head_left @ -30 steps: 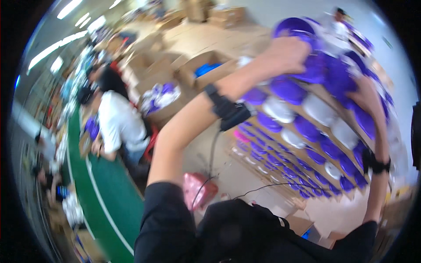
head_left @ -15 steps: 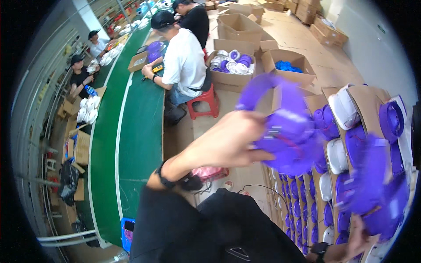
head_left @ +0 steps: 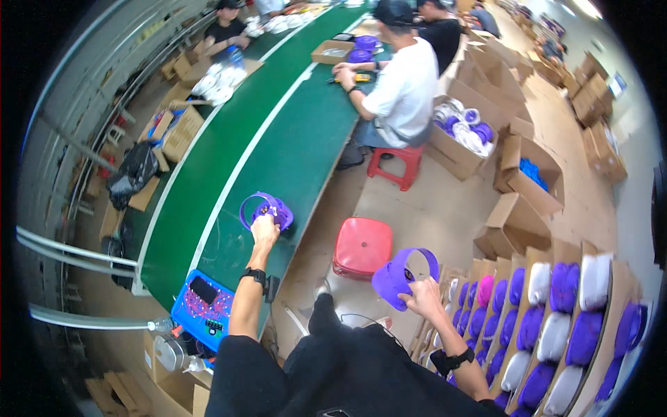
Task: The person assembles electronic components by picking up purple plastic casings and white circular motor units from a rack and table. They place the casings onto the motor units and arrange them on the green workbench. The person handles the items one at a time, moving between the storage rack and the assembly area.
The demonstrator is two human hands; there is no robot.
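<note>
Head view: I have both bare hands in frame, well apart, one purple cap at each. Left hand (head_left: 264, 233), just below 9 o'clock, is on the left purple cap (head_left: 282, 215). Fingers touch its near side; fingertips are hidden against it, so I can't tell if they're clamped or just resting. That cap is at the green table (head_left: 299, 135), close to the stool-side edge, band loop toward 9 o'clock.

Right hand (head_left: 425, 300), between 4 and 5 o'clock, is clamped on the right purple cap (head_left: 391, 279): thumb and fingers pinch the near rim, band loop toward 2 o'clock. I read it as off the table, between the red stool (head_left: 361, 254) at 5 o'clock and the cardboard rack (head_left: 613, 340) at 4 o'clock. Rack holds rows of purple and white pieces, plus a pink piece (head_left: 484, 291).

Blue tray (head_left: 180, 304) near 8 o'clock: dark phone-like slab (head_left: 203, 290) and small reddish bits in it. Co-worker (head_left: 411, 83) in white shirt at 1 o'clock, seated, hands beside a yellow tool (head_left: 359, 78). Two open cartons around 2 to 3 o'clock: mixed carton (head_left: 448, 153) with purple and white pieces, blue-filled carton (head_left: 508, 160) just beside. White bundles (head_left: 219, 83) between 10 and 11.
</note>
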